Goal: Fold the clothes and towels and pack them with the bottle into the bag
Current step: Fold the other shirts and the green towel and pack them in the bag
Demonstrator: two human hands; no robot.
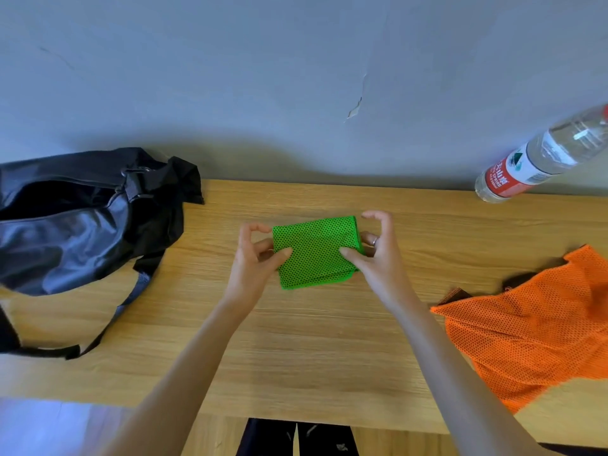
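A green mesh towel (315, 251), folded into a small rectangle, lies at the middle of the wooden table (296, 340). My left hand (255, 258) pinches its left edge and my right hand (375, 248) pinches its right edge, thumbs on top. The black bag (65, 218) lies open at the far left, its strap trailing toward me. An orange mesh garment (533, 324) lies unfolded at the right. The clear water bottle (539, 156) with a red and white label stands at the back right by the wall.
A grey wall runs along the table's far edge. The table's near edge is close to my body, with dark trousers (296, 437) below it. Bare wood shows between the towel and the near edge.
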